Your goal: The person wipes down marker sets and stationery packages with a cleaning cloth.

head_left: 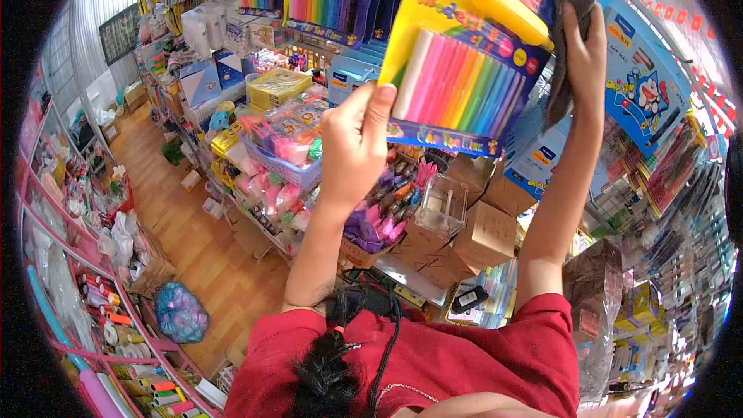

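Observation:
My left hand (357, 139) is closed on the lower left corner of a modelling clay pack (464, 81), its thumb across the front. The pack has a yellow and blue card with a row of coloured sticks under clear plastic and hangs tilted at the top. Against the pack's right edge is a dark grey cloth (569, 46), gripped by my right hand (586, 50) with the fingers around it.
More clay packs (321, 0) hang behind at the top. Below them stand a basket (290, 166) of bagged goods and cardboard boxes (486, 234). Blue packs (646, 77) hang at the right. Wooden floor (209, 263) and crowded shelves (116, 325) lie at the left.

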The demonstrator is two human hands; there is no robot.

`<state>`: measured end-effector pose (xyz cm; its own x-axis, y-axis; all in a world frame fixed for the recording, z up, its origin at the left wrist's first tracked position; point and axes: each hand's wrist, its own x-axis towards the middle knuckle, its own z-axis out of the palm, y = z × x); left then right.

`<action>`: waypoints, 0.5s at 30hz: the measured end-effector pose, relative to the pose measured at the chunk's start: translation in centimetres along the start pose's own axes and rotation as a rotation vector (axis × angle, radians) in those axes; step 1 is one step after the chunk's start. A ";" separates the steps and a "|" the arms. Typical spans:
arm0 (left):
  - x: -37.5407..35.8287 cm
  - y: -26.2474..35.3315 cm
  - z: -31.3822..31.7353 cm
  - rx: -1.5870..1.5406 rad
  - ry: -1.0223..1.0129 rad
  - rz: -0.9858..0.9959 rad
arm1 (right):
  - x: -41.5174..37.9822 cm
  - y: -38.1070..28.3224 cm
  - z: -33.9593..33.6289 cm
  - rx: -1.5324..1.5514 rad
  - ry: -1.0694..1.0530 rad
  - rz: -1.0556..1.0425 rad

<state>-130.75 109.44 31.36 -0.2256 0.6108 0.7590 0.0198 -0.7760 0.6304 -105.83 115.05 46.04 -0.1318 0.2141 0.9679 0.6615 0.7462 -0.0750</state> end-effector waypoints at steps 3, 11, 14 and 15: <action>0.7 -0.7 0.4 -0.125 0.011 0.003 | -3.7 -2.2 1.6 0.443 0.275 0.299; 1.6 -2.1 2.0 0.191 0.041 0.105 | -12.7 -9.4 3.7 1.187 0.356 0.624; 1.7 -3.1 2.7 0.430 -0.020 0.634 | -15.7 -6.0 7.0 1.196 0.321 0.727; 1.0 -2.2 2.6 0.377 -0.234 0.641 | -15.9 -7.3 7.1 1.136 0.198 0.676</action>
<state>-128.47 112.19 31.20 0.1529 0.1107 0.9820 0.4161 -0.9085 0.0376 -113.82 110.70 29.53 0.1484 0.7252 0.6723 -0.4359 0.6582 -0.6138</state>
